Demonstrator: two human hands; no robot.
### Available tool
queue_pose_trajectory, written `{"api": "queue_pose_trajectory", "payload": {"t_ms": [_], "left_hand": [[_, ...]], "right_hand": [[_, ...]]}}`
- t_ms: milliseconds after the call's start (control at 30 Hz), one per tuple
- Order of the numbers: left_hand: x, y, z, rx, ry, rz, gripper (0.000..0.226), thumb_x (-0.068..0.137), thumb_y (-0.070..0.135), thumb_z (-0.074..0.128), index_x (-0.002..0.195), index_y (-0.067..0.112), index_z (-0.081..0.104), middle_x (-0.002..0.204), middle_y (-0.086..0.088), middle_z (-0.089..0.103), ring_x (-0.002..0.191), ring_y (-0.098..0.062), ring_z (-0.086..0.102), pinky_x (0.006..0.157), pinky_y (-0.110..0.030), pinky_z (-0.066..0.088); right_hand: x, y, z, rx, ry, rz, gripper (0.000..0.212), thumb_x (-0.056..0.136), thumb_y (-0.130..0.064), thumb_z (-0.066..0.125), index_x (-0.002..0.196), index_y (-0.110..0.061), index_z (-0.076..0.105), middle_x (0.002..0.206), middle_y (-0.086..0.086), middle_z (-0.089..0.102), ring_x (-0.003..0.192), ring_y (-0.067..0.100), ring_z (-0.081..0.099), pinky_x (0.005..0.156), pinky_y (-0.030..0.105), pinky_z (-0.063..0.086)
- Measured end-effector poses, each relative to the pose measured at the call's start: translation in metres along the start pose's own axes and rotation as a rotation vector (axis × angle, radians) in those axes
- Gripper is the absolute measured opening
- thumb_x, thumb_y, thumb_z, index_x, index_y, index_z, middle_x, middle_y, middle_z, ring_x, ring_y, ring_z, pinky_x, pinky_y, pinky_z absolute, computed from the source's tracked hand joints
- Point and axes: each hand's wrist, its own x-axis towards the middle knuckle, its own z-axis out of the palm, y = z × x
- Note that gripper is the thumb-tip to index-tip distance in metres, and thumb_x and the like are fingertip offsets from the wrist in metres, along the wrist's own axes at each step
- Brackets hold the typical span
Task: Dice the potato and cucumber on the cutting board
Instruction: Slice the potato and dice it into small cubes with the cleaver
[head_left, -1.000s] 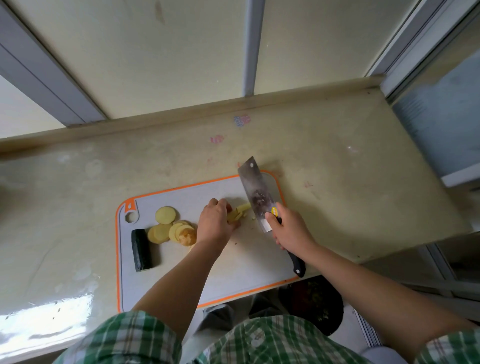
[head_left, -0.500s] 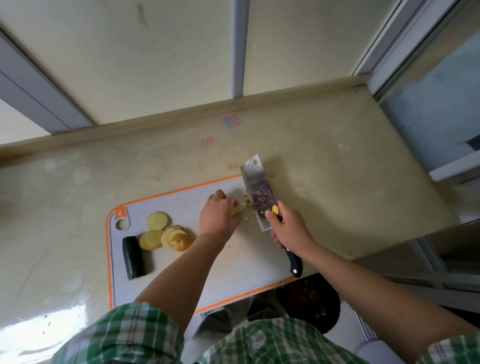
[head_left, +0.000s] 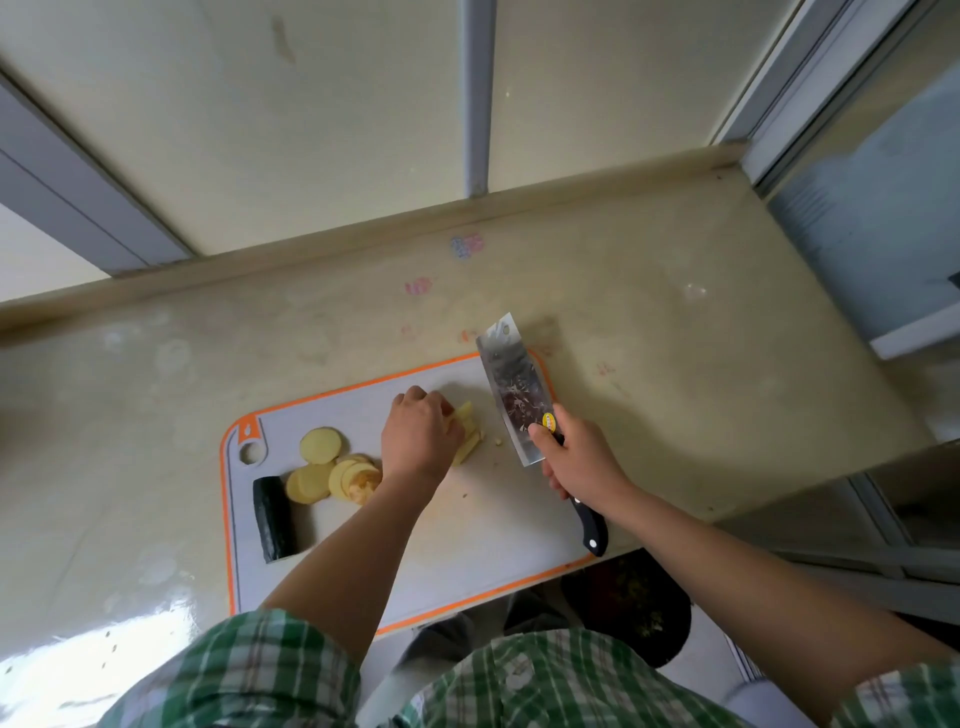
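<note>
dark green cucumber (head_left: 274, 518), long axis near-to-far, cutting board (head_left: 493, 530) l end. l hand (head_left: 421, 439) curled on potato strips (head_left: 466, 434); r hand (head_left: 582, 457) grips cleaver (head_left: 511, 384), blade pointing away.

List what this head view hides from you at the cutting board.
Head view only:
- Potato strips: mostly covered by the left hand; count unclear.
- Left fingers: tucked behind the hand's back; grip unclear.
- Knife handle: middle wrapped by the right hand.
- Cutting board: near edge hidden by the left forearm and shirt.
</note>
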Motion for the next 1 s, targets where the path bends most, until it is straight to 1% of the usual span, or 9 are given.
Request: {"api": "queue_pose_trajectory", "payload": {"t_ms": [100,200,233,400,533,667,800,867,1000], "left_hand": [[-0.009,-0.01,0.002,0.0,-0.042,0.03,0.03,0.088,0.032,0.061,0.11,0.011,0.063,0.106,-0.008,0.057,0.104,-0.027,0.051,0.08,-0.034,0.044],[-0.015,-0.008,0.004,0.006,-0.039,0.08,0.049,0.084,0.045,0.064,0.121,0.014,0.056,0.115,-0.005,0.053,0.109,-0.025,0.048,0.083,-0.037,0.046],[-0.017,-0.007,0.005,0.034,-0.054,0.095,0.053,0.082,0.046,0.065,0.123,0.014,0.053,0.116,-0.005,0.051,0.11,-0.025,0.048,0.083,-0.037,0.046],[-0.019,-0.002,0.009,0.142,-0.084,0.116,0.045,0.084,0.033,0.064,0.12,0.011,0.049,0.116,-0.008,0.048,0.109,-0.026,0.047,0.087,-0.034,0.044],[-0.016,-0.003,0.006,0.187,-0.093,0.095,0.043,0.085,0.035,0.063,0.117,0.009,0.049,0.114,-0.009,0.05,0.106,-0.025,0.049,0.088,-0.032,0.044],[-0.019,-0.006,0.004,0.227,-0.121,0.098,0.043,0.085,0.035,0.061,0.117,0.01,0.046,0.113,-0.008,0.05,0.105,-0.024,0.049,0.085,-0.033,0.046],[-0.02,-0.005,0.006,0.267,-0.149,0.073,0.046,0.087,0.039,0.061,0.118,0.007,0.047,0.114,-0.01,0.052,0.105,-0.025,0.052,0.085,-0.032,0.046],[-0.018,-0.004,0.007,0.298,-0.162,0.064,0.046,0.088,0.039,0.059,0.117,0.006,0.048,0.113,-0.011,0.054,0.104,-0.027,0.055,0.082,-0.033,0.047],[-0.018,-0.004,0.009,0.361,-0.154,0.105,0.037,0.093,0.035,0.052,0.116,0.005,0.049,0.11,-0.011,0.056,0.101,-0.027,0.059,0.074,-0.031,0.046]], "right_hand": [[0.0,-0.001,0.004,0.008,-0.014,0.012,0.019,0.097,-0.02,0.049,0.09,-0.003,0.045,0.052,0.009,0.048,0.036,0.017,0.042,0.035,0.025,0.039],[-0.001,-0.001,0.006,0.008,-0.022,0.012,0.019,0.097,-0.02,0.049,0.092,-0.003,0.046,0.052,0.008,0.048,0.037,0.017,0.042,0.036,0.025,0.038],[-0.001,-0.001,0.006,0.006,-0.024,0.012,0.019,0.097,-0.02,0.049,0.092,-0.003,0.045,0.052,0.008,0.048,0.037,0.018,0.042,0.036,0.025,0.038],[-0.004,0.0,0.009,-0.007,-0.028,0.021,0.02,0.097,-0.02,0.049,0.088,-0.003,0.044,0.053,0.009,0.048,0.036,0.017,0.041,0.035,0.024,0.039],[-0.006,0.0,0.01,-0.012,-0.028,0.018,0.02,0.097,-0.019,0.049,0.084,-0.005,0.043,0.053,0.009,0.048,0.035,0.015,0.041,0.035,0.024,0.038],[-0.007,0.001,0.01,-0.004,-0.03,0.014,0.021,0.097,-0.019,0.049,0.083,-0.006,0.042,0.052,0.009,0.048,0.035,0.016,0.04,0.036,0.024,0.038],[-0.007,0.0,0.012,-0.005,-0.036,0.004,0.022,0.097,-0.019,0.049,0.078,-0.012,0.04,0.052,0.007,0.047,0.035,0.015,0.041,0.036,0.023,0.038],[-0.008,0.0,0.012,-0.012,-0.037,0.0,0.023,0.097,-0.02,0.049,0.077,-0.014,0.039,0.052,0.007,0.047,0.035,0.015,0.041,0.035,0.024,0.038],[-0.01,-0.001,0.012,-0.011,-0.035,-0.008,0.025,0.097,-0.019,0.049,0.075,-0.015,0.038,0.052,0.008,0.047,0.035,0.016,0.041,0.035,0.024,0.038]]}}
